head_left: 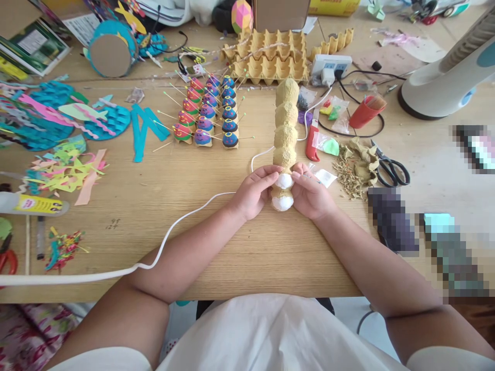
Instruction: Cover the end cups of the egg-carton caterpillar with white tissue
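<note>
A long strip of yellowish egg-carton cups [285, 138] lies upright in the picture on the wooden table. White material [282, 203] covers its nearest cup, and another white patch [284, 180] shows between my hands. My left hand [255, 191] grips the strip's left edge, thumb and fingers pressed together. On the right edge, my right hand [311, 191] pinches the strip at the same height. Beyond my left hand stand three painted carton strips [204, 122] in red, purple and blue, with pins sticking out.
Scissors [392, 170], carton scraps [359, 159], a red-handled cutter [311, 139] and a red cup [367, 111] lie to the right. Egg trays [270, 56] and a power strip [331, 67] are behind. A white cable [170, 232] crosses my left forearm. Paper cutouts [69, 165] lie left.
</note>
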`<act>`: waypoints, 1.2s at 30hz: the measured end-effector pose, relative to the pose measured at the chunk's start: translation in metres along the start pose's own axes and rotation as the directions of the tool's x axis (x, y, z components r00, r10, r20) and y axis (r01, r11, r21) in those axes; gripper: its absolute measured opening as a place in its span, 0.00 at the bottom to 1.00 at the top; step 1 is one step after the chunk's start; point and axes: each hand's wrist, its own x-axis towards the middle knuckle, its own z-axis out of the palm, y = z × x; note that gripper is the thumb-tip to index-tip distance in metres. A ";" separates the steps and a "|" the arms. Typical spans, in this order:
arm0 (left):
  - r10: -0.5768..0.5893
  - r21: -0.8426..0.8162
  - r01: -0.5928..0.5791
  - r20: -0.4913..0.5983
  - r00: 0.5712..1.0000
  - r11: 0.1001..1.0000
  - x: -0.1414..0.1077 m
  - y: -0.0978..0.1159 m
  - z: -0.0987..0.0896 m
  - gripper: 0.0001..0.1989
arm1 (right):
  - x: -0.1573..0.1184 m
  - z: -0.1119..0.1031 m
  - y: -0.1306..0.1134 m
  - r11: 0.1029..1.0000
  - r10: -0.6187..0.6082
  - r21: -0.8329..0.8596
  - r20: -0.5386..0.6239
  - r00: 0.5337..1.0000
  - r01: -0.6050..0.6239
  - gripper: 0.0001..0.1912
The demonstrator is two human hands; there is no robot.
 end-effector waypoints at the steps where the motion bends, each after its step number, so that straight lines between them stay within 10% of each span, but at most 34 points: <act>1: -0.001 0.002 0.001 0.003 1.000 1.000 0.000 0.000 0.000 0.18 | 0.000 0.000 0.000 1.000 -0.003 -0.003 0.001 1.000 0.003 0.23; 36: -0.060 -0.093 0.059 -0.009 0.998 0.994 0.005 0.001 -0.004 0.16 | 0.001 -0.002 0.001 1.000 0.007 -0.006 0.033 0.999 -0.007 0.26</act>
